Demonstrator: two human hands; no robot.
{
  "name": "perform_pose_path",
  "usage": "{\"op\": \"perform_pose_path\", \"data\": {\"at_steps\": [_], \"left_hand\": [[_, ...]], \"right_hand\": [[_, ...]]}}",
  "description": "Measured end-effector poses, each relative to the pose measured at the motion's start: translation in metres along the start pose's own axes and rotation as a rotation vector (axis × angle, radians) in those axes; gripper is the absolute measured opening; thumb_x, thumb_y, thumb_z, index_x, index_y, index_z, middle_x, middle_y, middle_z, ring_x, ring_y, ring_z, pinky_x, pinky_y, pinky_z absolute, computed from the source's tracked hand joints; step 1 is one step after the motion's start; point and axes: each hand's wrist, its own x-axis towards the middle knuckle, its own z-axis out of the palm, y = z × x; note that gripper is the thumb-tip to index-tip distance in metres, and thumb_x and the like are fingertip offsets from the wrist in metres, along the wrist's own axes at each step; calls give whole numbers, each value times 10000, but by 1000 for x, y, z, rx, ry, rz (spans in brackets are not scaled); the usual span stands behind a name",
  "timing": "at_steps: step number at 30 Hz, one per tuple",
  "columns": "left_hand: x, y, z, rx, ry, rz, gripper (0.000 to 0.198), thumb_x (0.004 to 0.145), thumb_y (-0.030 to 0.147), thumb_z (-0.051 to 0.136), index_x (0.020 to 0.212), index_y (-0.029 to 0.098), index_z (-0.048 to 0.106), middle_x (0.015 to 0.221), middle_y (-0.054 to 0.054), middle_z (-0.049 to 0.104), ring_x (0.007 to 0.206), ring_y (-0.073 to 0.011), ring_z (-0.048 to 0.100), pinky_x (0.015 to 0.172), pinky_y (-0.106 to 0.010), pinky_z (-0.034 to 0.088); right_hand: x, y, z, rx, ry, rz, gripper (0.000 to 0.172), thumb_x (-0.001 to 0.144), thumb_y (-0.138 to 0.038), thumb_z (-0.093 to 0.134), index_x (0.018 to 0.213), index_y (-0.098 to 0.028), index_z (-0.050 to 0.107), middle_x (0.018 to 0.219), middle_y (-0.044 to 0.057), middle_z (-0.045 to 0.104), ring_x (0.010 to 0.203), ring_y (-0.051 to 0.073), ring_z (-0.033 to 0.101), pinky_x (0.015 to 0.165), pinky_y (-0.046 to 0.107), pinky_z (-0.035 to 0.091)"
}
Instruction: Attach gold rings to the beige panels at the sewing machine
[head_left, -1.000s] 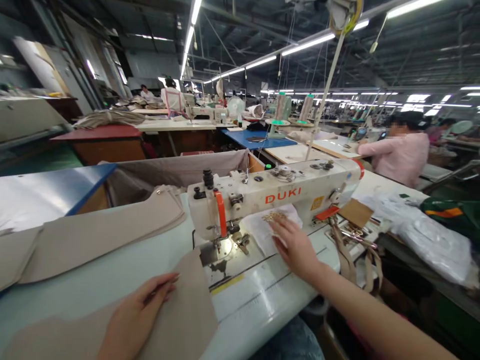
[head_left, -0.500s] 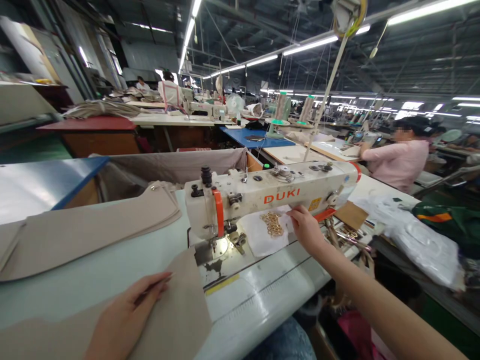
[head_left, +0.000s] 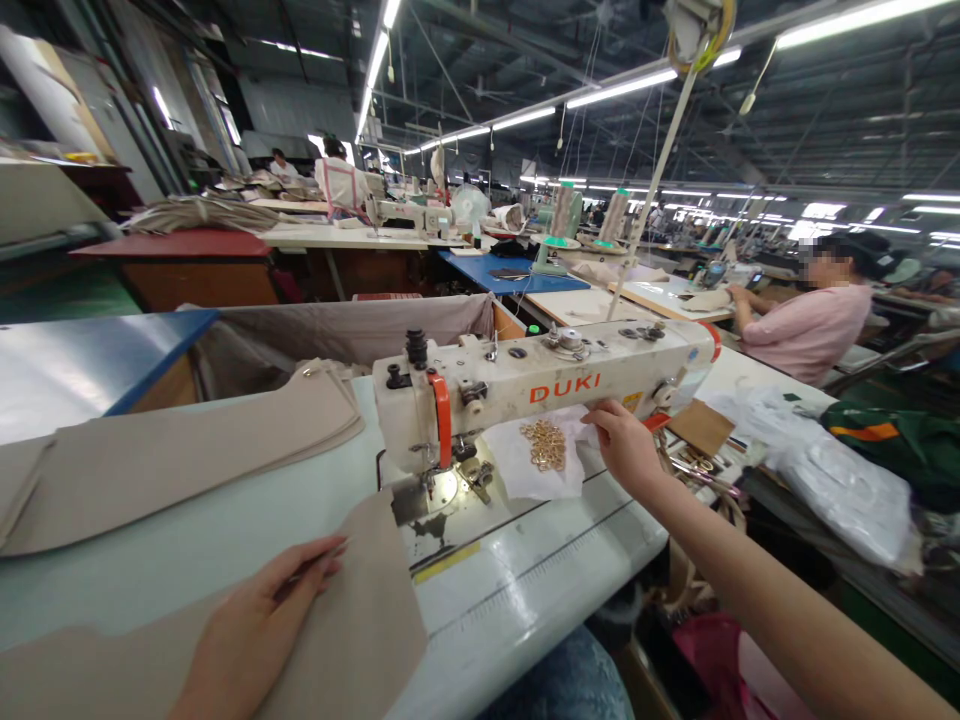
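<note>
Fabric (head_left: 367, 620), a beige piece, lies at the table's (head_left: 510, 590) front left corner, under the left hand (head_left: 259, 610), whose fingers are bent; whether its fingertips pinch anything, I cannot tell. The right hand's (head_left: 626, 445) thumb and finger are clamped on the white sheet's (head_left: 511, 462) far right corner. Gold rings (head_left: 544, 445) lie heaped on that sheet, beside the sewing machine (head_left: 480, 385).

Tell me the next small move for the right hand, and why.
I'd gently release the white sheet with the right hand: it seems to pinch the sheet's edge, and gold-coloured rings lie loosely heaped on top, so a tug might scatter them.
</note>
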Motion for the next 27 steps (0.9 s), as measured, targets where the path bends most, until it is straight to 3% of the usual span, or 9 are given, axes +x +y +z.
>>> {"op": "perform_pose_path", "data": {"at_steps": [4, 8, 13, 15, 19, 27], "left_hand": [[0, 0, 0, -2, 30, -4, 312, 708, 454, 465, 879, 310, 682, 824, 72, 757, 821, -227, 701, 736, -293, 531], [0, 2, -1, 7, 38, 7, 303, 702, 450, 470, 853, 304, 688, 834, 63, 757, 821, -232, 700, 746, -298, 533], [-1, 2, 0, 5, 2, -16, 354, 722, 448, 450, 934, 276, 675, 853, 35, 759, 850, -242, 698, 780, -312, 528], [-1, 1, 0, -14, 9, -8, 365, 734, 443, 440, 948, 260, 671, 848, 12, 761, 846, -247, 700, 772, -314, 531], [-3, 0, 1, -37, 18, 20, 374, 745, 444, 438, 960, 250, 673, 851, -8, 762, 844, -247, 704, 777, -316, 530], [-3, 4, 4, -80, 6, 50, 361, 734, 446, 460, 925, 245, 691, 820, -13, 760, 784, -229, 711, 711, -291, 542]], "right_hand": [[-11, -13, -12, -53, -97, -88, 324, 801, -6, 439, 882, -156, 715, 1021, 109, 659, 1024, 240, 548, 915, 345, 436], [-20, -46, -16, -71, -235, -228, 330, 815, -18, 441, 1005, -146, 679, 1174, 97, 621, 1141, 232, 506, 983, 339, 397], [6, -77, 8, -132, -485, -126, 293, 909, -85, 409, 1115, -150, 607, 1189, 99, 603, 1059, 177, 575, 888, 261, 453], [24, -78, 25, -180, -528, -74, 234, 927, -109, 422, 1052, -98, 620, 1091, 140, 631, 1013, 202, 597, 860, 302, 474], [45, -75, 50, -251, -621, -30, 255, 915, -295, 545, 1115, -140, 575, 1111, 86, 600, 947, 194, 608, 810, 385, 513], [44, -69, 60, -287, -693, -104, 311, 904, -310, 563, 1164, -141, 549, 1168, 100, 567, 985, 209, 592, 826, 398, 508]]}}
